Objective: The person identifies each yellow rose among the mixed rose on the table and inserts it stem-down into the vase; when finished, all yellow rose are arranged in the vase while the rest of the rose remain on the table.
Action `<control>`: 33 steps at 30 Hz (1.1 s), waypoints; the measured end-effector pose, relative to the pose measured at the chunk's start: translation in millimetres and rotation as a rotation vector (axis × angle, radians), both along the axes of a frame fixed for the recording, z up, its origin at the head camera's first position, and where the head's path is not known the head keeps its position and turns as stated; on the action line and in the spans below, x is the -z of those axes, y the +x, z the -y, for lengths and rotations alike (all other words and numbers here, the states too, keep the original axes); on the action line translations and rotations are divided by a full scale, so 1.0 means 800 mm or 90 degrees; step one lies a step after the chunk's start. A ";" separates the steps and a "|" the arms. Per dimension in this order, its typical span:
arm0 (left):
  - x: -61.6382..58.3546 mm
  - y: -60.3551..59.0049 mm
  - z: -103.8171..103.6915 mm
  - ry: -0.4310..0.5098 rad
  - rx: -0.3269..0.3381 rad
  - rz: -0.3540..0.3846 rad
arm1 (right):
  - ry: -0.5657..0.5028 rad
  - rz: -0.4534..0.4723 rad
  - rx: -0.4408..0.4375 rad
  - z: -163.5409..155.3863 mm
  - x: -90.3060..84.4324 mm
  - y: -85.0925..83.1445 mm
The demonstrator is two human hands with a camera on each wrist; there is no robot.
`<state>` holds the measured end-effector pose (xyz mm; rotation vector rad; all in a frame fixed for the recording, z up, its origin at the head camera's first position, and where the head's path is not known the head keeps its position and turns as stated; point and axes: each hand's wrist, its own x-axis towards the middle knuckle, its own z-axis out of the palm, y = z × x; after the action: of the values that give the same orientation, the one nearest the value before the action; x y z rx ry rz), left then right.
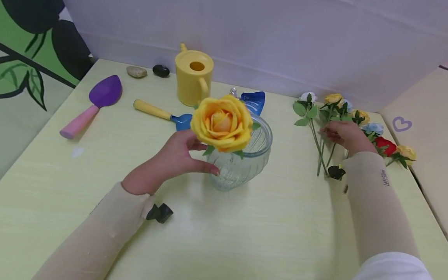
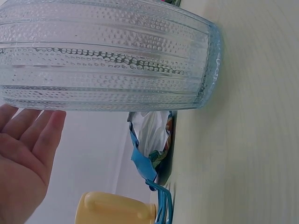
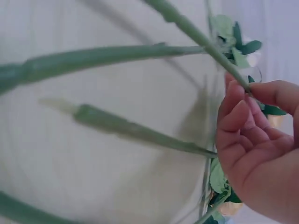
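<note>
A ribbed clear glass vase (image 1: 241,169) stands on the table. One yellow artificial rose (image 1: 221,123) rises over its rim, most of its stem hidden. Against the vase's left side my left hand (image 1: 175,157) rests with thumb and fingers spread; the left wrist view shows straight fingers (image 2: 49,135) touching the glass. At the right, my right hand (image 1: 346,136) is among several artificial roses lying on the table. Its thumb and index finger pinch a green rose stem (image 3: 201,39); which bloom belongs to it is hidden. Other stems (image 3: 135,130) lie nearby.
Behind the vase are a yellow watering can (image 1: 194,79) and a blue packet (image 1: 254,102). To the left lie a blue-bladed shovel (image 1: 152,109) with a yellow handle and a purple trowel (image 1: 105,91). Two stones, one tan (image 1: 136,72), one black (image 1: 161,70), lie at the back edge.
</note>
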<state>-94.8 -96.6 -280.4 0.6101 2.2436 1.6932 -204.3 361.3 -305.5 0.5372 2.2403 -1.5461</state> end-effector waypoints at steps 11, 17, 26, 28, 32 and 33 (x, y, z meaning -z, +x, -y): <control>-0.003 -0.001 0.000 -0.002 -0.001 0.001 | -0.222 -0.073 0.150 0.003 -0.025 0.005; -0.001 -0.001 0.000 0.003 0.004 -0.001 | -0.239 -0.094 0.172 0.011 -0.032 0.005; 0.000 -0.001 0.000 -0.004 0.003 -0.009 | -0.398 -0.167 0.180 0.046 -0.081 0.009; 0.000 -0.001 0.000 -0.002 0.004 -0.012 | -0.444 -0.195 0.180 0.061 -0.099 0.009; 0.000 -0.001 0.001 0.005 0.007 -0.020 | -0.513 -0.251 0.189 0.105 -0.137 0.016; 0.001 -0.001 0.001 0.006 0.007 -0.019 | -0.526 -0.265 0.186 0.117 -0.146 0.019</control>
<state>-95.5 -97.1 -280.8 0.6524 2.2494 1.7011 -189.2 267.4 -188.4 0.3059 1.5521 -2.7116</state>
